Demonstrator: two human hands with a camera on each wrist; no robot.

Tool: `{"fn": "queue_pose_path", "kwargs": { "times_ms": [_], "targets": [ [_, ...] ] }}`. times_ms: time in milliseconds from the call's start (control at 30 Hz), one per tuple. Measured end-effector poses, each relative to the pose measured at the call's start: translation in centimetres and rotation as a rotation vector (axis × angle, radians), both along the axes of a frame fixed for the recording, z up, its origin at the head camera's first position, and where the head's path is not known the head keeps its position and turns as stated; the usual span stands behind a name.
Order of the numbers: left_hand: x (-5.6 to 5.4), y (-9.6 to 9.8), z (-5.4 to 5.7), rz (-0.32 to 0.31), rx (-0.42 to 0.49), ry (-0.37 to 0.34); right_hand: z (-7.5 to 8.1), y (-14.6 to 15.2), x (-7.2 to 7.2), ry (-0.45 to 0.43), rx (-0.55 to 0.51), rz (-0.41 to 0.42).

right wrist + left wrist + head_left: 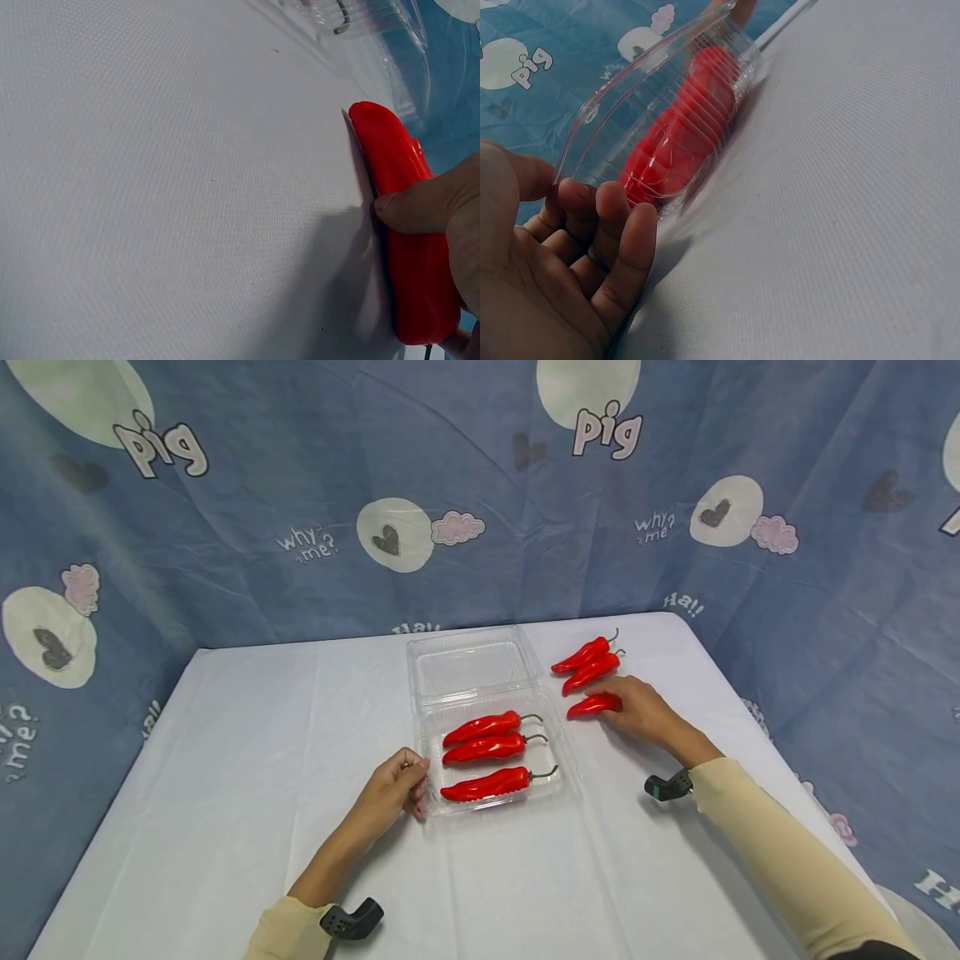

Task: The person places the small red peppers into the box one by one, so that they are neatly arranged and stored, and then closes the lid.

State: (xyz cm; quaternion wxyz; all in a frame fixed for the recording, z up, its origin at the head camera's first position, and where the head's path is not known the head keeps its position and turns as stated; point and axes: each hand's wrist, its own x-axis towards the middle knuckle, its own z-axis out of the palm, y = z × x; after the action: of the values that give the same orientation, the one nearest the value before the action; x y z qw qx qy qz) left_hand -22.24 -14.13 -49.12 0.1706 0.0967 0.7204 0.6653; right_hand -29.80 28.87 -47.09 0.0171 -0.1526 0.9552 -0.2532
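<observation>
A clear plastic clamshell box lies unfolded on the table, its lid laid back away from me. Inside the base are three red chili peppers, side by side with green stems to the right. My left hand pinches the box's left rim between thumb and fingers; in the left wrist view the ribbed wall shows red through it. Right of the box, my right hand grips another red chili pepper, thumb across its side. That pepper's stem end is mostly hidden by the hand in the head view.
Two more red chili peppers lie just beyond my right hand, close together. A white cloth covers the table. Blue printed curtains hang behind the table and along its sides.
</observation>
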Motion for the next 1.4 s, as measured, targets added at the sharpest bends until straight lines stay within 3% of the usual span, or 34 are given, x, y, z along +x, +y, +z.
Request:
{"fn": "queue_pose_path", "kwargs": {
  "times_ms": [1167, 1400],
  "targets": [
    [-0.3, -0.1, -0.1, -0.019, 0.023, -0.001, 1.5, -0.6, 0.2, 0.011, -0.055, -0.047],
    [-0.2, -0.1, -0.1, -0.012, 0.02, -0.01, 1.9, -1.1, 0.2, 0.063, -0.073, -0.017]
  ]
}}
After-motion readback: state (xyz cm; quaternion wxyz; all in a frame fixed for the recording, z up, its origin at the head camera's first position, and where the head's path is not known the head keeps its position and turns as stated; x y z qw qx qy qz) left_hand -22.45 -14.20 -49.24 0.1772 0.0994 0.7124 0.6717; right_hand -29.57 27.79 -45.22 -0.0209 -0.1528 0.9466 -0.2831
